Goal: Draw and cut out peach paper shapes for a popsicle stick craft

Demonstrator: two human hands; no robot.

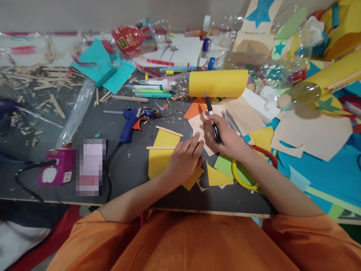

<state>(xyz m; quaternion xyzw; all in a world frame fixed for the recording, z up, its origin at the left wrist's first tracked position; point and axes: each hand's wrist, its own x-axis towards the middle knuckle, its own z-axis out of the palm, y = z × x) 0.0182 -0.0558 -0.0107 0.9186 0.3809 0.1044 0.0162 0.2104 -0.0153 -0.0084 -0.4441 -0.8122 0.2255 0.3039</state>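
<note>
The dark table (132,169) crosses the middle of the frame below a grey wall (84,15), littered with wood chips (58,106) at the upper left. Just right of centre is the pen (216,131), closed in my right grip (227,137): thumb and fingers pinch its barrel, and it slants up and left, its far end seen against the lower edge of the yellow tube (218,83). Whether it touches there, I cannot tell. My left grip (184,158) is loosely open, fingers stretched out close together onto the pale paper (196,124); it seems to hold nothing, though its underside is hidden.

For clean pen work, I judge it best to spread those left fingers a little and press lightly, so the paper cannot slide, and to bring the point down low and steady. My right forearm crosses the scissors (233,123), so a wide swing could drag them. The loose sticks (160,148) beside my left grip could roll if nudged.
</note>
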